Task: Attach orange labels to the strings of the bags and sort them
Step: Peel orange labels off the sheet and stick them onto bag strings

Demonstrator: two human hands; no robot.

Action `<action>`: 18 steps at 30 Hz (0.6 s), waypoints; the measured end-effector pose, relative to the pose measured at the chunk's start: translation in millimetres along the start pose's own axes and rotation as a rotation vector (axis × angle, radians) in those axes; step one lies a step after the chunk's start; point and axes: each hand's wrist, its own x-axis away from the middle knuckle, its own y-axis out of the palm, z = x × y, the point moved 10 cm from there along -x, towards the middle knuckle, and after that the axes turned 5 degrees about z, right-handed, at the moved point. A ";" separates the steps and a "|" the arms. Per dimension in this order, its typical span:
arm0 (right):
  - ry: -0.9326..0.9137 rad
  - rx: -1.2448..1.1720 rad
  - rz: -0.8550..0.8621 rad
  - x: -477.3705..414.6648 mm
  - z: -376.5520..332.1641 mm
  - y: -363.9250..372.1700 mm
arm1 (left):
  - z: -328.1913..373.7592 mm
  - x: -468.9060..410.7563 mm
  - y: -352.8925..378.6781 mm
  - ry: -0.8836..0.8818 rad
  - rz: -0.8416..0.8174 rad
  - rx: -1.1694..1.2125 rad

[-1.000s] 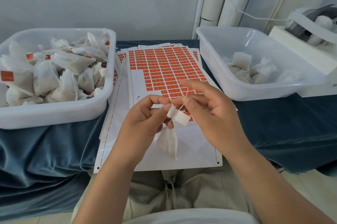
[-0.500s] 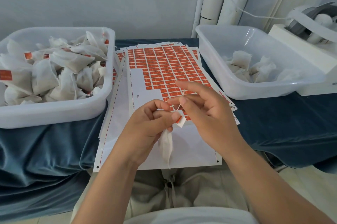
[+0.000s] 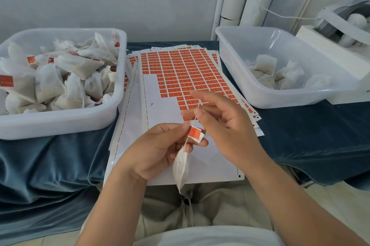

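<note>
The left hand (image 3: 160, 150), fingers curled, pinches the orange label (image 3: 195, 135). The bag (image 3: 181, 167) dangles below it toward 6 o'clock. At 1 o'clock from it the right hand (image 3: 226, 125) pinches the string (image 3: 197, 110) between thumb and finger, its other fingers loosely spread, above the label sheet (image 3: 180, 77).
</note>
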 end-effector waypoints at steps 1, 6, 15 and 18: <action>-0.002 0.001 0.001 0.0 0.0 0.4 | -0.6 0.1 0.7 -0.002 -0.010 0.011; 0.013 -0.044 0.014 -1.6 0.8 -1.1 | -3.3 -1.9 -3.2 -0.003 0.019 0.022; 0.042 -0.070 -0.001 -3.9 9.3 -0.8 | 0.2 -5.8 -19.2 0.054 0.143 -0.026; 0.052 -0.076 -0.001 -4.9 12.3 -1.6 | 9.0 -2.6 -19.7 0.114 0.165 -0.113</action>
